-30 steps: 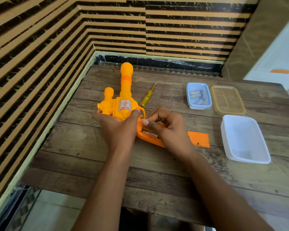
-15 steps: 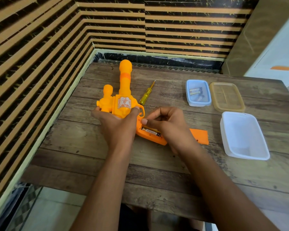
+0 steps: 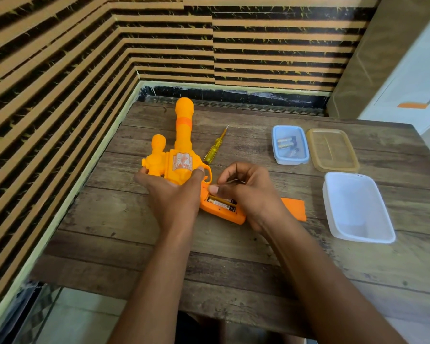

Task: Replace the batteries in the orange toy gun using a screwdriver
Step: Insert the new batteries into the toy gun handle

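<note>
The left hand [image 3: 174,197] clamps its fingers round the orange plastic toy gun [image 3: 181,135], while the right hand [image 3: 251,192] curls fingers over its open battery compartment [image 3: 221,203], hold unclear.

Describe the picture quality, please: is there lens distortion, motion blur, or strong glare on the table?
Head view: the wide lens bends the striped wall and the table edges; head view again, the left hand, right hand and orange toy gun look sharp, without motion blur; in the same head view, light is soft, shadows faint, no glare on the wood.
</note>
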The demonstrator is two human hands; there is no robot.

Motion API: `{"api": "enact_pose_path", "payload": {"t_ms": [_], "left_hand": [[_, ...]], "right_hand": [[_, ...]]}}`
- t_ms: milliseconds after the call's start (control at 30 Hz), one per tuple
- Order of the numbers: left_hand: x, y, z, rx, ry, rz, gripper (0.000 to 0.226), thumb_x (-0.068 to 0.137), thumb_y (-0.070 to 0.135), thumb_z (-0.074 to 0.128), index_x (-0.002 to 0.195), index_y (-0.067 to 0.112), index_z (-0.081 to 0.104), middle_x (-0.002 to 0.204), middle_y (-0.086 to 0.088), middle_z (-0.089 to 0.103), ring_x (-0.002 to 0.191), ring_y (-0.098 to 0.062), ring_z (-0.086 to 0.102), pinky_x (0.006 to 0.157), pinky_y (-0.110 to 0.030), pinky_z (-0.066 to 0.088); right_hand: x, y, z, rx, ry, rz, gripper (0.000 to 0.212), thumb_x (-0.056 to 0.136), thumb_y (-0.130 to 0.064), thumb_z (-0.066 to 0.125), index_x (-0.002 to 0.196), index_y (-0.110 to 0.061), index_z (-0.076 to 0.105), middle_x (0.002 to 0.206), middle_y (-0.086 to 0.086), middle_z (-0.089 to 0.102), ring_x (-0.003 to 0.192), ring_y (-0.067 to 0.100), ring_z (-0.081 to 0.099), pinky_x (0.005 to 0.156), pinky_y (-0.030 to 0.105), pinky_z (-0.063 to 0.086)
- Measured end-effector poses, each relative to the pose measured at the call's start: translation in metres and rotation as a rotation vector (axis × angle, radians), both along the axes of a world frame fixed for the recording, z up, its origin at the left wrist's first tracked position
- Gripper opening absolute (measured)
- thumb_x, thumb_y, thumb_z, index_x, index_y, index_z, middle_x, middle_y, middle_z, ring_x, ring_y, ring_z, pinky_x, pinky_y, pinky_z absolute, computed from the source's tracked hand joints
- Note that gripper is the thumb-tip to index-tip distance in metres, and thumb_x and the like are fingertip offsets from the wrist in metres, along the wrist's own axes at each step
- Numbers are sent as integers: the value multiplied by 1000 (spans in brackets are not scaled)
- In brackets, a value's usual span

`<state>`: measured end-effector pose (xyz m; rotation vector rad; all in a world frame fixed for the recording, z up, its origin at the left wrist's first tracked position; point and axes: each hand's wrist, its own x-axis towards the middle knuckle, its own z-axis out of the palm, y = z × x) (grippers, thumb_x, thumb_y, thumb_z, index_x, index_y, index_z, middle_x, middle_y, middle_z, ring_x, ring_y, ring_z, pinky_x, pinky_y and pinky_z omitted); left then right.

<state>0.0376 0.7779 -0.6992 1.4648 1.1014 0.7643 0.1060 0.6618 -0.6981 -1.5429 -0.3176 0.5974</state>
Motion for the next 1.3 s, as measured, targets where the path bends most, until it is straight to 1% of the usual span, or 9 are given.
{"api": "enact_pose_path", "payload": {"t_ms": [200, 333, 567, 700, 867, 967, 1100, 1200, 1300], "left_hand": [[0, -3, -1, 38, 30, -8, 99, 74, 25, 96, 150, 17, 32, 119, 9, 53, 99, -18, 58, 87, -34, 47], [-1, -5, 1, 43, 37, -7, 99, 76, 25, 95, 151, 16, 32, 120, 8, 53, 100, -18, 58, 86, -34, 47], [-2, -6, 1, 27, 43, -7, 97, 76, 26, 94, 150, 18, 31, 118, 9, 53, 96, -18, 58, 86, -34, 47], [-1, -5, 0, 25, 52, -5, 100, 75, 27, 95, 150, 18, 31, 118, 9, 54, 96, -19, 60, 88, -36, 50], [-1, -6, 1, 28, 60, -1, 98, 76, 27, 94, 151, 17, 31, 115, 9, 52, 95, -18, 56, 86, -33, 46], [-2, -7, 1, 30, 68, -2, 98, 76, 27, 94, 151, 17, 32, 116, 9, 52, 96, -18, 56, 87, -33, 47], [-1, -5, 0, 30, 74, 0, 97, 75, 28, 95, 149, 18, 32, 119, 8, 55, 98, -20, 59, 89, -37, 51], [-1, -5, 0, 36, 71, 2, 97, 75, 28, 95, 149, 18, 33, 118, 8, 57, 96, -20, 61, 88, -38, 52], [-1, -6, 0, 32, 68, 0, 98, 76, 27, 95, 150, 17, 32, 117, 8, 56, 96, -19, 60, 87, -36, 49]], "right_hand": [[3, -2, -6, -6, -32, -2, 23, 74, 7, 87, 76, -6, 69, 78, 13, 70, 74, 21, 68, 68, 36, 58], [3, -2, -7, -14, -49, 8, 19, 75, 7, 87, 79, -3, 71, 82, 16, 73, 75, 20, 70, 69, 33, 60], [3, -4, -4, -25, -50, 43, 23, 75, 7, 87, 79, -7, 69, 77, 6, 69, 67, 7, 68, 58, 17, 52], [2, -5, -3, -27, -81, 42, 23, 76, 6, 87, 79, -7, 69, 73, 1, 68, 67, 7, 67, 60, 18, 55], [1, -6, -3, -39, -143, 40, 27, 76, 5, 88, 72, -13, 68, 68, -4, 68, 65, 5, 66, 62, 21, 56], [0, -5, -4, -41, -159, 35, 28, 75, 5, 88, 71, -13, 68, 68, -3, 68, 64, 5, 65, 62, 21, 55], [0, -5, -4, -49, -174, 26, 23, 76, 5, 88, 76, -7, 69, 72, 2, 69, 68, 9, 67, 66, 25, 59], [-1, -3, -4, -70, -187, 25, 26, 76, 5, 87, 74, -10, 67, 72, 1, 68, 69, 10, 67, 68, 29, 59], [0, -3, -3, -68, -183, 40, 26, 77, 7, 86, 74, -10, 67, 71, 1, 69, 68, 11, 68, 67, 27, 59]]}}
